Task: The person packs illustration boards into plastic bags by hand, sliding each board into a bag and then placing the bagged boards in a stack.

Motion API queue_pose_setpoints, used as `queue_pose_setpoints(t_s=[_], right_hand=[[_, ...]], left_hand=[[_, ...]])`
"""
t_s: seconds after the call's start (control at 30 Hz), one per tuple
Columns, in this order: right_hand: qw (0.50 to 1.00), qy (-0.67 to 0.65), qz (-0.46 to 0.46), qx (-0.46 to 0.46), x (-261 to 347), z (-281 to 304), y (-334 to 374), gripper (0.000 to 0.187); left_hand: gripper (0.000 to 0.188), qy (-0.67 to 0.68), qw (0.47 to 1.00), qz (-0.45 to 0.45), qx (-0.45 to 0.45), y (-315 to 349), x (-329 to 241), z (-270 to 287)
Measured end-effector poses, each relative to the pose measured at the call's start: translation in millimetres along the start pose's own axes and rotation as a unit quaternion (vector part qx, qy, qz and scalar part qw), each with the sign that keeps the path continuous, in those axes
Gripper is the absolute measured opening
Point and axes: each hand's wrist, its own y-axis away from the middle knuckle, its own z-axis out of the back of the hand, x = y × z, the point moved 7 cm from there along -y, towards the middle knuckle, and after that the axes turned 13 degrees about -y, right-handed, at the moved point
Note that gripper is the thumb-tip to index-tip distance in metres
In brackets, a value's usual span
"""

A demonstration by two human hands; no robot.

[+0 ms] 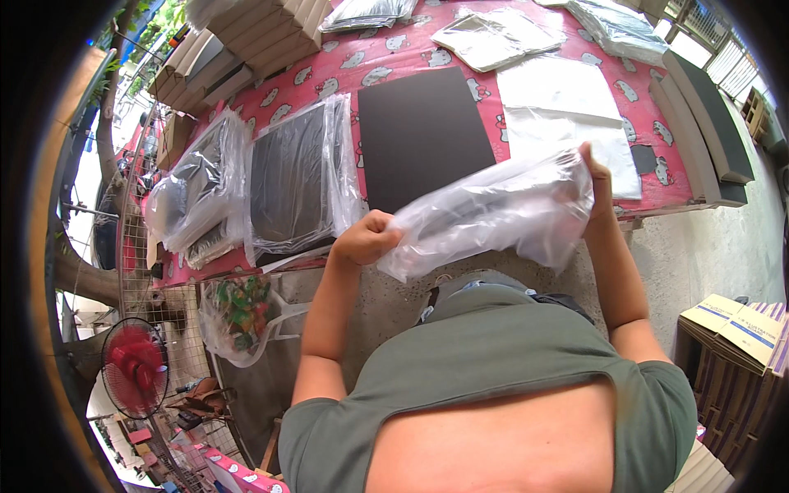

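A clear plastic bag (493,209) is stretched between my two hands, above the table's front edge. My left hand (369,237) pinches its left end, fingers closed. The bag's right end is gripped by my right hand (599,181), raised a little higher. Just beyond the bag lies a flat black board (423,131), its lower right corner partly hidden by the plastic. To the right of that board is a stack of white, flat plastic bags (567,107). Left of it, black boards in clear bags (292,172) lie in a pile, beside another bagged heap (201,185).
A pink patterned cloth (374,62) covers the table. Tall board stacks stand at the back left (263,33) and right edge (707,123). More bagged bundles (497,37) lie along the far side. A red fan (136,367) stands at left, cartons (731,337) at right.
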Motion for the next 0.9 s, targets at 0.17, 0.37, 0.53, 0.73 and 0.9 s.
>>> queue_pose_setpoints(t_s=[0.17, 0.37, 0.53, 0.73, 0.9], right_hand=[[0.893, 0.381, -0.235, 0.035, -56, 53, 12, 0.017], [0.859, 0.497, 0.015, -0.119, -39, 96, 7, 0.025], [0.683, 0.702, 0.128, -0.156, -45, 63, -8, 0.027], [0.599, 0.78, 0.141, -0.116, -39, -2, 7, 0.021], [0.923, 0.363, -0.01, -0.129, -8, -11, 55, 0.009]], left_hand=[[0.033, 0.409, 0.885, -0.162, -0.155, 16, 13, -2], [0.016, 0.075, 0.829, 0.051, -0.551, 60, 69, -4], [0.017, -0.105, 0.757, 0.121, -0.633, 60, 76, 9], [0.017, -0.206, 0.74, 0.088, -0.634, 71, 13, -13], [0.009, -0.04, 0.808, -0.058, -0.585, 119, -47, -42]])
